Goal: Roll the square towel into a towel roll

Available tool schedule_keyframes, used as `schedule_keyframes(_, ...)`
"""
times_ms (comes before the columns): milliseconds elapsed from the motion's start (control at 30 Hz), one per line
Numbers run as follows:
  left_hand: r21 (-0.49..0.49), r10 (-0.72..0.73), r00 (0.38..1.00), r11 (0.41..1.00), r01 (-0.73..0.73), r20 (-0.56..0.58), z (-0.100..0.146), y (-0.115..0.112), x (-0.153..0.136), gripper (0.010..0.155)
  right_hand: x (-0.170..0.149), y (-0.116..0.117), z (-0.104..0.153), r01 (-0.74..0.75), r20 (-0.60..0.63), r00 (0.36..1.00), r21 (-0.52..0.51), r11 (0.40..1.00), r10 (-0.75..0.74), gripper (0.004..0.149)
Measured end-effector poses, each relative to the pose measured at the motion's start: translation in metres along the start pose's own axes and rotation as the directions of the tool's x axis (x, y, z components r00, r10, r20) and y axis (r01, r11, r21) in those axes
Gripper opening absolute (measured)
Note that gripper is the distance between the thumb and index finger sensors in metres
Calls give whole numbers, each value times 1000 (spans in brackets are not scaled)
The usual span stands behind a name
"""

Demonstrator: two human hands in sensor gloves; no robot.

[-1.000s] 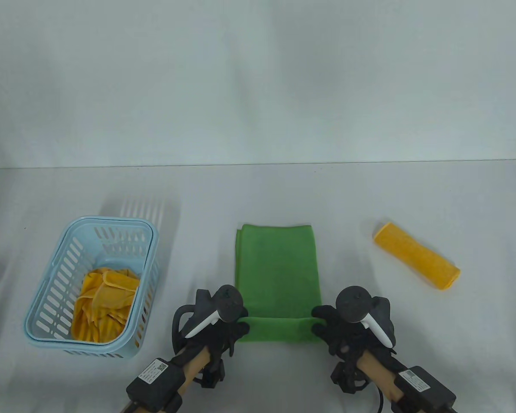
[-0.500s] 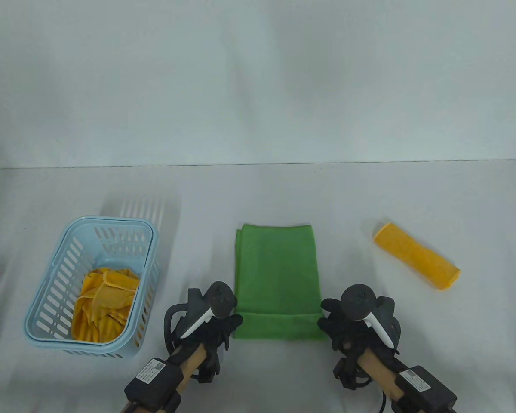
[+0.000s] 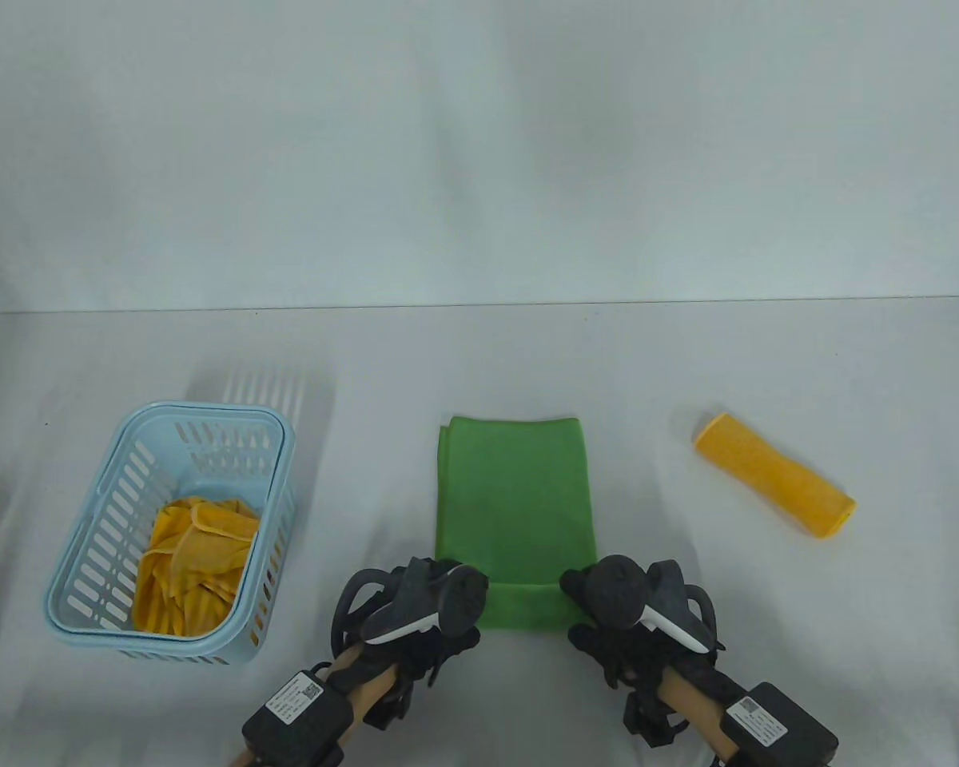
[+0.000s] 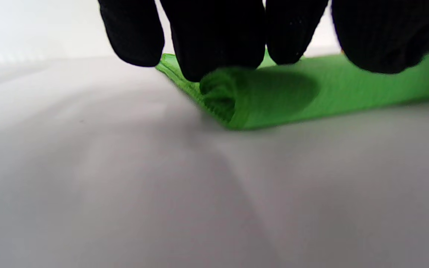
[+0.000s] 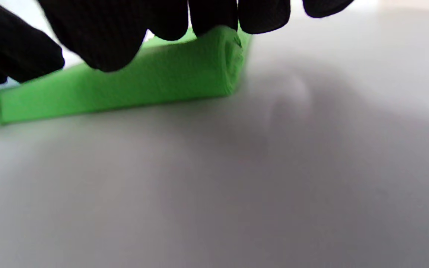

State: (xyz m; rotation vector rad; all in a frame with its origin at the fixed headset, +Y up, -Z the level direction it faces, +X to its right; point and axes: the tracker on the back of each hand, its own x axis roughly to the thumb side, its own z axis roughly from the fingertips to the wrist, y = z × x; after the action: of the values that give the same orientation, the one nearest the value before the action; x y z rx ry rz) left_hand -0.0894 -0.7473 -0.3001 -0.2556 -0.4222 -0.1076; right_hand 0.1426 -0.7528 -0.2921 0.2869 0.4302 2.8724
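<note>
The green towel (image 3: 515, 495) lies as a long folded strip in the middle of the table, its near end turned over into a low roll (image 3: 525, 607). My left hand (image 3: 451, 619) covers the roll's left end and my right hand (image 3: 587, 611) covers its right end. In the left wrist view, gloved fingertips (image 4: 218, 44) curl down onto the top of the roll (image 4: 259, 96). The right wrist view shows my fingers (image 5: 99, 33) curled over the roll (image 5: 169, 78), whose spiral end faces the camera.
A light blue slotted basket (image 3: 208, 415) with crumpled yellow cloths (image 3: 192, 567) stands at the left. A finished yellow towel roll (image 3: 773, 474) lies at the right. The table's far edge (image 3: 479, 304) meets a white wall.
Both hands have moved inward from the outer corners onto the roll's ends. The turned-over near edge has become a rounder roll.
</note>
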Motion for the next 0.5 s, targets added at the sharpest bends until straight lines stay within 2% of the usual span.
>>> schedule_keyframes(267, -47, -8, 1000, 999, 7, -30, -5, -12, -3, 79, -1, 13, -5, -139, -26, 990, -20, 990, 138, 73)
schedule_keyframes(400, -52, -1, 999, 999, -1, -38, -6, -13, -5, 76, -1, 11, -6, -120, -35, 992, -58, 991, 118, 63)
schedule_keyframes(500, -55, 24, 999, 998, -26, -44, -7, -12, -6, 69, -5, 10, -7, -56, -42, 998, -63, 996, 54, 56)
